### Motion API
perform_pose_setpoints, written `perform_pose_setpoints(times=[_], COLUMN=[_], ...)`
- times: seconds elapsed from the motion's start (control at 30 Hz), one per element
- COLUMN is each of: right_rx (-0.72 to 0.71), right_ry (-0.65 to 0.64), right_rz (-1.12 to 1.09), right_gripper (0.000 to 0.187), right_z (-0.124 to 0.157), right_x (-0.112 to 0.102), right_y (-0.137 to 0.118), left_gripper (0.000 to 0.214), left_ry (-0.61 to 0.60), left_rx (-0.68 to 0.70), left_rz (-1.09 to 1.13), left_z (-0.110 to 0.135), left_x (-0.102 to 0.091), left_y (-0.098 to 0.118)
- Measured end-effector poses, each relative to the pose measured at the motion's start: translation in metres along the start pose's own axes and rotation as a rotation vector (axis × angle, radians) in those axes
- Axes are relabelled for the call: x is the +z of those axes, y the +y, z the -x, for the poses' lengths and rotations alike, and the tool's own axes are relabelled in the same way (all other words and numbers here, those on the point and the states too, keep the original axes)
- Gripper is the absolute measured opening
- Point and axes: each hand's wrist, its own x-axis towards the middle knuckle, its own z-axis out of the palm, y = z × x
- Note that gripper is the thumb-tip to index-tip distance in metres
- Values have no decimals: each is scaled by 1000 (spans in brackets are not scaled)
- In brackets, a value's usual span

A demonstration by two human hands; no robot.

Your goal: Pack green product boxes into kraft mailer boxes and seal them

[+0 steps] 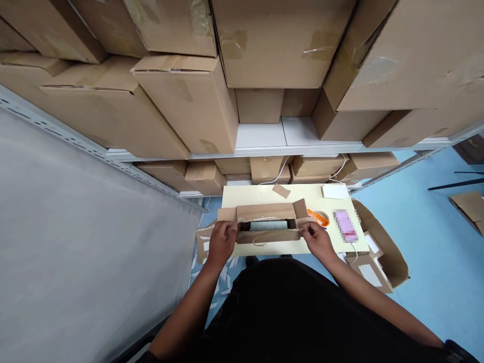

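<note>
On the pale yellow table [245, 194] lies a long cardboard box [270, 237] with its top flaps folded outward. A light grey-green item [268, 226] shows inside it; its kind I cannot make out. My left hand [223, 242] pinches the cardboard at the box's left end. At the right end, the fingers of my right hand [316, 239] are closed on the edge of a flap. An orange tape dispenser with a roll of tape [319, 218] lies just beyond my right hand.
A pixelated pink object [345, 225] and a white paper [336, 191] lie on the table's right side. Shelves packed with cardboard boxes [272, 45] rise behind it. A large open carton [393, 257] with smaller boxes stands at the right; a grey wall [75, 242] borders the left.
</note>
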Motion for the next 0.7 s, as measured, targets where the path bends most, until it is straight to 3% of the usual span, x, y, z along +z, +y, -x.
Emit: perform_pose_setpoints(times=[0.1, 0.2, 0.3, 0.4, 0.53, 0.7], right_rx=[230, 477, 508, 511, 473, 399], right_ry=[29, -14, -175, -314, -418, -310], right_rz=[-188, -340, -291, -276, -257, 60], right_gripper=[29, 31, 26, 25, 28, 24], right_z=[-3, -14, -25, -33, -41, -43], right_x=[4, 12, 16, 17, 19, 35], right_y=[15, 29, 39, 40, 35, 34], left_gripper=[30, 44, 47, 49, 59, 81], left_ry=[50, -112, -283, -390, -534, -489], left_rx=[-152, -451, -591, -617, -535, -503], left_rz=[34, 239, 447, 610, 730, 650], left_z=[5, 8, 11, 13, 12, 16], left_x=[3, 13, 21, 21, 20, 33], left_y=[-25, -41, -43, -38, -40, -46])
